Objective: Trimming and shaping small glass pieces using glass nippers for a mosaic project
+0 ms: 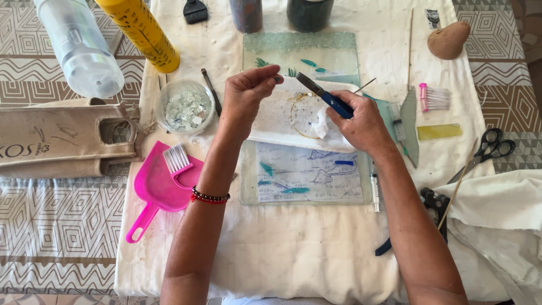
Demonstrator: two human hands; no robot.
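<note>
Hands: right (361, 121) grips blue-handled pliers (327, 97); left (245, 96) pinches fingertips shut.

Single head-worn view, looking steeply down from the near edge of the table (56, 226) toward its far edge. Close range: both forearms enter from the bottom edge, the white cloth (293, 254) fills the centre.

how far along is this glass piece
Done: several teal shards already sit on the near glass panel. In hand: left hand pinches something too small to tell; right hand holds blue-handled pliers. Left: most of that panel looks unfilled.
</note>
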